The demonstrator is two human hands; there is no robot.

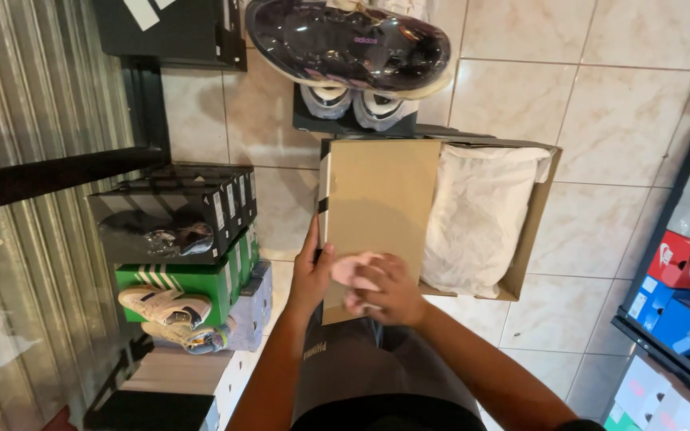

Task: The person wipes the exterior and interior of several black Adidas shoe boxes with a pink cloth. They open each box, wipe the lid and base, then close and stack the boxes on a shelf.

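The right hand point(389, 291) closes around a small pink object point(354, 271) just over the near end of a brown box lid point(377, 211), whose long axis runs away from the person, while the left hand point(309, 275) grips the lid's left edge, beside the paper-lined shoe box point(533, 231).

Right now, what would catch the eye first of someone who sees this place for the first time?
In the middle, an open cardboard shoebox with white paper inside; the left hand steadies its lid and the right hand holds something pink. Above, a dark glossy shoe. At left, stacked shoeboxes with shoes on them.
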